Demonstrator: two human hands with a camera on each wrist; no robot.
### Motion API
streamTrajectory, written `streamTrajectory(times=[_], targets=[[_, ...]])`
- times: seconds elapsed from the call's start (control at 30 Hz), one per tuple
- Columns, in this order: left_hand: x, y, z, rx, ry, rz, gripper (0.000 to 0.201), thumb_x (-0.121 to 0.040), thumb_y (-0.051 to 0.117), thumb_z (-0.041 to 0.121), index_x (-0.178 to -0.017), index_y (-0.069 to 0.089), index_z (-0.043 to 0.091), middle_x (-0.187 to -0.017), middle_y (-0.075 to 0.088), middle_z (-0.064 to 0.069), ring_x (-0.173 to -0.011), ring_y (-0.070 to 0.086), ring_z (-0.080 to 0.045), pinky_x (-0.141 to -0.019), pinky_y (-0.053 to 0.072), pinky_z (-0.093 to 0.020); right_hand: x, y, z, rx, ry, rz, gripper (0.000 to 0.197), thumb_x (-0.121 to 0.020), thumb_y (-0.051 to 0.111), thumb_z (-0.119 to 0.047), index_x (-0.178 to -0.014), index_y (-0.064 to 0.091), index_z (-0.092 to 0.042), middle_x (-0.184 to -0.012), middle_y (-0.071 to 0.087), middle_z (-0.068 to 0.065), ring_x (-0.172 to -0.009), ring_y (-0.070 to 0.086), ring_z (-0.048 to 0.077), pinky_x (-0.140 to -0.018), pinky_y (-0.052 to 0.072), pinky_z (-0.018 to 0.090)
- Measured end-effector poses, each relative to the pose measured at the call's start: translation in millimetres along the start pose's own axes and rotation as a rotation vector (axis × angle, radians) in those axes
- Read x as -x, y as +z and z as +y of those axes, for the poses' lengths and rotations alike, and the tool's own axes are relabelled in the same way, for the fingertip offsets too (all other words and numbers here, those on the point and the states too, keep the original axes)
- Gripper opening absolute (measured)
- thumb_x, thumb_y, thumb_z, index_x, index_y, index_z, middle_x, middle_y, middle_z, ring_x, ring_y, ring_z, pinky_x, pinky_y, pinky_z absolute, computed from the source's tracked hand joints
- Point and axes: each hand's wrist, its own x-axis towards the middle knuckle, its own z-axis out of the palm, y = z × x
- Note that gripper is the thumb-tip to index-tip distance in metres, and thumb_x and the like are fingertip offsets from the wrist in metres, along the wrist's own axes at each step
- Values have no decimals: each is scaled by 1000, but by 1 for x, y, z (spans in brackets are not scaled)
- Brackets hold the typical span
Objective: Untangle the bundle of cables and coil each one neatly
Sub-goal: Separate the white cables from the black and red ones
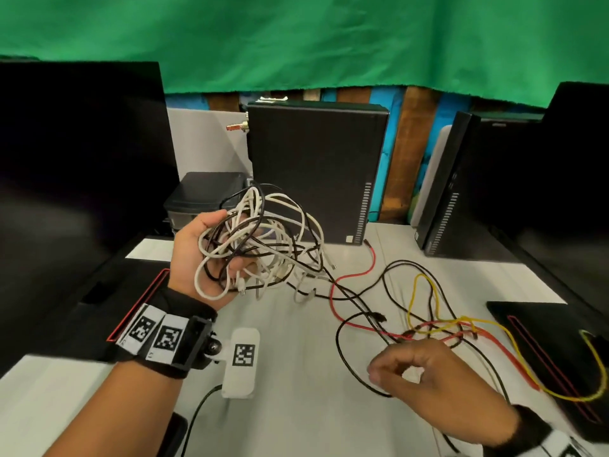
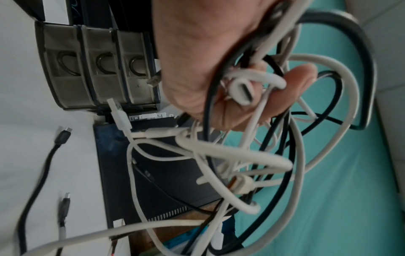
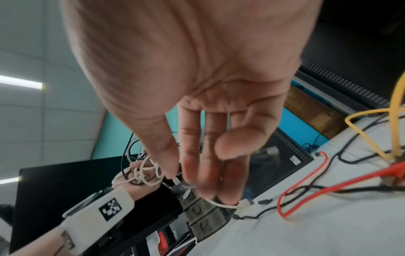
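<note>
No legible text, brand, or number found. The only markings are black-and-white square code tags: two on the left wristband [image 1: 157, 334], one on the white camera mount [image 1: 244, 354], none carrying readable characters.

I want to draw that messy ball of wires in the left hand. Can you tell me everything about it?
The bundle of cables is a loose knot of thin white and black rubbery cords looped through each other. White plug ends poke out. The left hand, palm up, holds it above the white table, fingers curled through the loops. Black strands trail down toward the red and yellow wires lying there.
</note>
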Motion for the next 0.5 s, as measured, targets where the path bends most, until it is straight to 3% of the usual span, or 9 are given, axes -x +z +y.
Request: streamTrajectory(times=[0.07,0.23,0.4,0.5], targets=[[1,4,-1,50,-2,-68,33,-87,45,37,-84,64,10,-80,62,-4,-35,47,-11,-45,16,-19,-5,0,-10,24,-10,131,11,-90,71,-26,-82,78,-31,-86,74,-18,-87,67,0,-82,50,17],[1,13,-10,110,-30,-120,34,-88,44,36,-89,63,8,-78,61,-4,-37,51,-11,-47,17,-18,-25,-11,-50,-37,-221,535,13,-88,72,-22,-77,75,-29,-76,71,-17,-78,64,4,-62,43,9],[2,15,-11,98,-47,-117,40,-89,41,38,-82,69,9,-71,63,-1,-37,48,-9,-52,13,-21,-48,-15,-74,-12,-339,781,11,-89,70,-26,-78,72,-27,-75,68,-14,-77,64,9,-63,50,18],[-1,15,-10,131,-60,-145,39,-90,41,37,-89,66,7,-76,64,-4,-38,49,-11,-51,15,-21,-58,-13,-84,13,-402,826,12,-90,70,-24,-78,70,-25,-71,65,-11,-73,62,13,-62,51,25]])
